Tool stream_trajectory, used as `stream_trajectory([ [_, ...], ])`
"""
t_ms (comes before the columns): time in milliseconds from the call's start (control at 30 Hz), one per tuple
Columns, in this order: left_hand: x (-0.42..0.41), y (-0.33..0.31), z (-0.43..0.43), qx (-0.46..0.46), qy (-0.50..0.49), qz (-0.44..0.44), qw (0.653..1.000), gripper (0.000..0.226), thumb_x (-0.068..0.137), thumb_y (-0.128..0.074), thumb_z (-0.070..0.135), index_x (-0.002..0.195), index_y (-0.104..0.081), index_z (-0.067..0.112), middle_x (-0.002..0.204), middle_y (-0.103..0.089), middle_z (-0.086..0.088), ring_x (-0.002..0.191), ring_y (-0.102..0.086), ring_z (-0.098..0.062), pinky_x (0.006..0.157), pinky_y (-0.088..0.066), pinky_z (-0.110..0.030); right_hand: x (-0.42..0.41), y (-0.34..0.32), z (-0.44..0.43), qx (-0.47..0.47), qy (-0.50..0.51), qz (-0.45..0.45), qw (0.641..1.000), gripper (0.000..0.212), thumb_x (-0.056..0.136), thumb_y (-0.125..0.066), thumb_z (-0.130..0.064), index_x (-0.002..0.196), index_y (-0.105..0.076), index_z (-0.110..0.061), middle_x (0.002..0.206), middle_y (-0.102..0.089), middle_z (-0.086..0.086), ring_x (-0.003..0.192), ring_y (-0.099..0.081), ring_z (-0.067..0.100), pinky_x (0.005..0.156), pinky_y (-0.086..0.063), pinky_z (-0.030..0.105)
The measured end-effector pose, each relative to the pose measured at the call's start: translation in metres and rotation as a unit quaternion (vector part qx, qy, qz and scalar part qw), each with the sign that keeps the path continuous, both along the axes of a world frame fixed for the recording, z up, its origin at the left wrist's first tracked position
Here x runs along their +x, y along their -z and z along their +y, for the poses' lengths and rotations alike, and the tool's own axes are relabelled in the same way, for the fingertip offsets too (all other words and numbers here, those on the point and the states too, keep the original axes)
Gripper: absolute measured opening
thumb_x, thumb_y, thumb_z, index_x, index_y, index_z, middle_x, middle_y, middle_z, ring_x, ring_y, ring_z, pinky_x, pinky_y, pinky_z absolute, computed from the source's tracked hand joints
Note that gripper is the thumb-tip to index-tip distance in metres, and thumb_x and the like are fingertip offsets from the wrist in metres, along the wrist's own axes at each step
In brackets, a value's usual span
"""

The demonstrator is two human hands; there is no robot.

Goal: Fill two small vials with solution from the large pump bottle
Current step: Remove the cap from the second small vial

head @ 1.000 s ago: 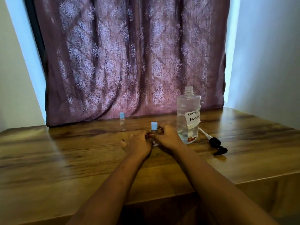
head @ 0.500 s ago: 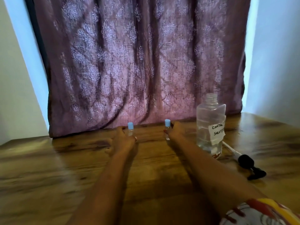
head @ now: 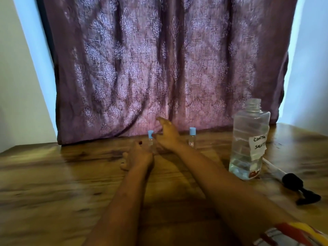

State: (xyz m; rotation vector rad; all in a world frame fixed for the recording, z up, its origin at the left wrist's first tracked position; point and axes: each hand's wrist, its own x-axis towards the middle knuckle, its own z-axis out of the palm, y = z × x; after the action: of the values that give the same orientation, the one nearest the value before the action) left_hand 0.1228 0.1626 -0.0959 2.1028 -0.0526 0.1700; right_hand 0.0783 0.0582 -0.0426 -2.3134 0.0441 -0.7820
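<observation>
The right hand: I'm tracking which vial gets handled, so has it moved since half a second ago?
Yes. The right hand left the right vial and crossed leftward to the left vial.

The curtain (head: pixel 166 68) is purple with pale flower shapes. Both little bottles (head: pixel 192 137) have blue caps. The table (head: pixel 53 183) is brown wood. The pump (head: pixel 294 185) is black.

Two vials upright on the counter (head: pixel 53 183) before the curtain (head: pixel 159 68): left vial (head: pixel 150 139) seemingly touched by both hands, right vial (head: pixel 192 137) standing apart. Further right, pump bottle (head: pixel 248 144); pump head (head: pixel 292 183) lying beside it.
</observation>
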Motion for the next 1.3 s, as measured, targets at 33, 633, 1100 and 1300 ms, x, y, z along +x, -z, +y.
stream_trajectory([
  [33,-0.003,-0.002,0.002,0.012,-0.002,0.002,1.000,0.050,0.081,-0.062,0.032,0.129,-0.048,0.031,0.137,-0.051,-0.009,0.130,-0.031,-0.032,0.109,-0.031,-0.050,0.007,0.003,0.006,-0.008,-0.014,0.028,0.999,0.064,0.084,-0.065,-0.009,0.141,-0.036,-0.014,0.145,-0.037,0.013,0.129,-0.040,0.030,0.109,-0.035,0.038],
  [633,-0.097,-0.027,-0.025,-0.126,0.274,0.000,0.953,0.019,0.083,-0.068,0.002,0.096,-0.063,0.014,0.090,-0.068,-0.011,0.076,-0.065,-0.020,0.063,-0.056,-0.027,-0.101,0.002,-0.024,0.081,0.008,-0.071,0.994,0.034,0.086,-0.058,0.000,0.118,-0.059,-0.009,0.115,-0.063,0.014,0.097,-0.060,0.024,0.082,-0.050,0.025],
  [1100,-0.182,0.003,-0.016,-0.096,0.265,0.025,0.959,0.020,0.064,-0.080,0.027,0.081,-0.069,0.030,0.090,-0.075,-0.010,0.083,-0.072,-0.030,0.079,-0.059,-0.050,-0.192,0.040,-0.016,0.305,-0.062,-0.102,0.945,0.025,0.077,-0.072,-0.006,0.098,-0.060,-0.012,0.086,-0.066,0.006,0.081,-0.066,0.018,0.065,-0.057,0.027],
  [1300,-0.178,0.009,-0.013,-0.075,0.283,0.017,0.956,0.031,0.073,-0.079,0.028,0.103,-0.070,0.028,0.097,-0.075,-0.006,0.088,-0.070,-0.029,0.083,-0.055,-0.049,-0.194,0.041,-0.016,0.291,-0.056,-0.101,0.950,0.019,0.075,-0.075,-0.008,0.082,-0.061,-0.017,0.080,-0.064,0.004,0.077,-0.063,0.015,0.070,-0.056,0.029],
])
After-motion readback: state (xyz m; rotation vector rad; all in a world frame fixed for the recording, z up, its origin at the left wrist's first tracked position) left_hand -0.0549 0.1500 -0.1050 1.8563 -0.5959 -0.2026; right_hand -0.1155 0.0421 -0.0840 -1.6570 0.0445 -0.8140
